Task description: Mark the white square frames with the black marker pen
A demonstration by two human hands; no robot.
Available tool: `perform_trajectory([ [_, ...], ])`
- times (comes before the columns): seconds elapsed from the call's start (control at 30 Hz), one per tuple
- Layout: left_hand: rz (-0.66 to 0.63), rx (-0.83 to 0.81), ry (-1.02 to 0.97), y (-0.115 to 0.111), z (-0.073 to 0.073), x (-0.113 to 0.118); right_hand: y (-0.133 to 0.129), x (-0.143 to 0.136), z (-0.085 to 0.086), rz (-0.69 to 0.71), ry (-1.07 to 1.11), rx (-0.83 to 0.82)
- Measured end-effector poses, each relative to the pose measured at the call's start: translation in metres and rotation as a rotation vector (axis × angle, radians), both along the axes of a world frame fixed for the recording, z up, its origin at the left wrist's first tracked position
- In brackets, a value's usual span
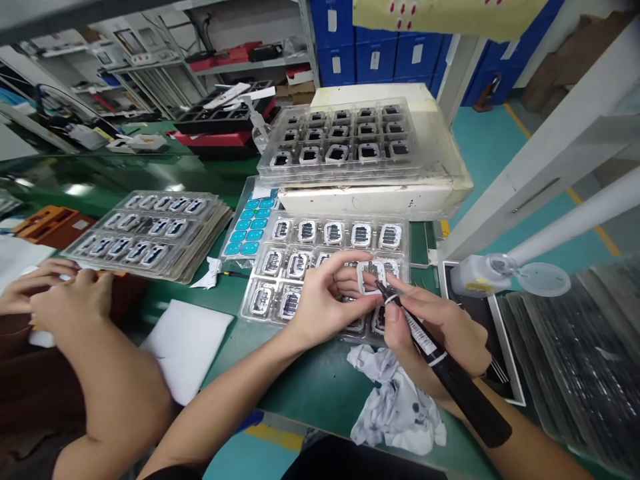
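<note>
Left hand just above a clear tray: fingers curled behind a small pale-framed part, thumb below, gripping it by the edges, seemingly to leave its near face uncovered. Right hand closed round a black marker-like tool, thumb and fingers pinching close to the tip, likely for fine control. Tip at the part's lower right edge; touching or just short, cannot tell. The 2 hands nearly meet at the fingertips, which should steady both.

Part is held over the tray's right half. Tray: 3 rows of pockets, similar parts in those visible; moulding probably holds them apart. Upper tray sits on a white box behind, perhaps saving bench room. Crumpled, stained wipe near the right forearm, within easy reach. Co-worker's hands well apart, far left; grasp unclear
</note>
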State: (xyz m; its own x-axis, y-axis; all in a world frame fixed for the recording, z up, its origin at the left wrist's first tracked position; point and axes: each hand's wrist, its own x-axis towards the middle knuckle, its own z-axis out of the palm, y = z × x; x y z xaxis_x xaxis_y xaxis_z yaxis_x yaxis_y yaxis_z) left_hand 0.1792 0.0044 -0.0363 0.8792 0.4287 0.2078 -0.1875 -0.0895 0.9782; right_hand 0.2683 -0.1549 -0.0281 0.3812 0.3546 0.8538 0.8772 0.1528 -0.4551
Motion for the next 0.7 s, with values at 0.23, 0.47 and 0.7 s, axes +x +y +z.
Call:
perform_trajectory([
  [0.23,-0.008,0.018,0.007,0.002,-0.002,-0.001,0.002,-0.001,-0.002,-0.035,0.019,0.02],
  [0.47,-0.028,0.073,-0.031,0.004,-0.002,-0.004,0.006,-0.001,-0.007,-0.017,0.023,0.095],
  [0.7,-0.04,0.205,-0.096,0.001,-0.006,-0.004,-0.009,-0.001,0.003,0.009,0.246,-0.067],
])
